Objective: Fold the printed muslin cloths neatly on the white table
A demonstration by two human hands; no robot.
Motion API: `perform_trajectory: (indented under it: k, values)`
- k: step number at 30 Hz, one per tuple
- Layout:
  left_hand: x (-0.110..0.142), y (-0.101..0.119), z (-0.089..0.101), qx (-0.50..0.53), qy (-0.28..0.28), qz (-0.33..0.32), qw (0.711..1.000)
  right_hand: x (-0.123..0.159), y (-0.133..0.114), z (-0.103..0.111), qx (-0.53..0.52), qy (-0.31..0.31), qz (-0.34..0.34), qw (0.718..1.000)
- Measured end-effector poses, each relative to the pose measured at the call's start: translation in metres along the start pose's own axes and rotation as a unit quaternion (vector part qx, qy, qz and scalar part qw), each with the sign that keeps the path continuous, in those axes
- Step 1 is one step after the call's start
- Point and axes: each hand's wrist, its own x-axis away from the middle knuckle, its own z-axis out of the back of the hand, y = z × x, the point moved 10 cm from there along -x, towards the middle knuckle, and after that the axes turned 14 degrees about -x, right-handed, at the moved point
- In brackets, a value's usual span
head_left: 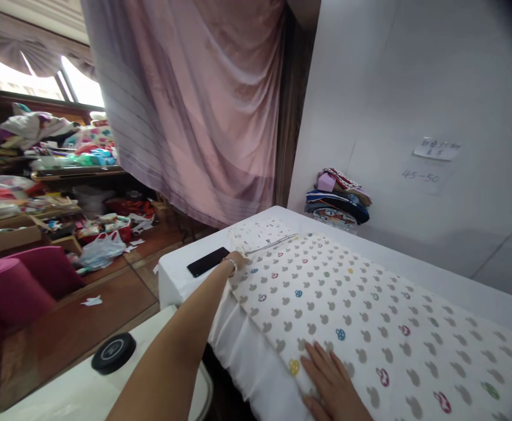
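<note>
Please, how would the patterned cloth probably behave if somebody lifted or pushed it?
The patterned cloth would likely droop, because it looks thin and lies flat. Its thin edge suggests it is light for its size. A sideways push might wrinkle it near the right hand, which rests on it.
</note>
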Motion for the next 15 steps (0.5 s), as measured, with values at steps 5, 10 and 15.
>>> perform_trajectory:
  k: [5, 10, 15]
  values:
    - [0.02, 0.01, 0.003, -0.05, -0.001, -0.023, 0.998, 0.002, -0.001, 0.003, 0.008, 0.02, 0.017, 1.0]
    - [0.057, 0.037, 0.003, -0.079, 0.047, -0.087, 0.992, 0.002, -0.005, 0.004, 0.029, 0.015, 0.012, 0.999]
    - [0.065, 0.046, -0.004, -0.081, 0.025, -0.066, 0.994, 0.005, -0.009, 0.007, 0.034, 0.029, 0.019, 0.999]
